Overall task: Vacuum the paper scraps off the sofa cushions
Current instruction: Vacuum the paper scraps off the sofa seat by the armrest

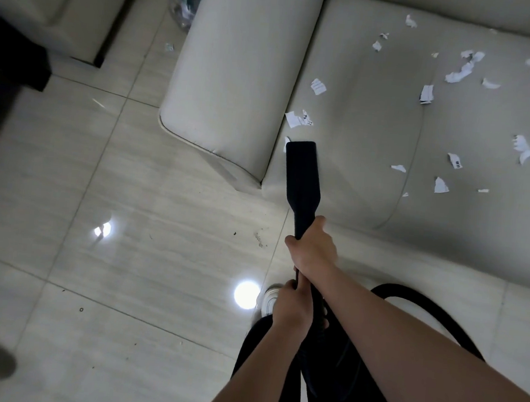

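Many paper scraps (298, 119) on sofa cushion (372, 146), right hand (312, 249) and left hand (290, 304) gripping vacuum nozzle (302, 172)

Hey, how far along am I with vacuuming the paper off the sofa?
Nothing looks cleared yet: paper scraps litter the cushion. In hand: right hand and left hand grip the vacuum nozzle, its tip by the scraps beside the armrest. Left: the whole scatter across the cushion.

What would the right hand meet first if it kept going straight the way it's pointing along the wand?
Probably the front edge of the seat cushion, beside the armrest; depth is unclear. The right hand grips the black vacuum nozzle, whose tip would reach the paper scraps just ahead first.
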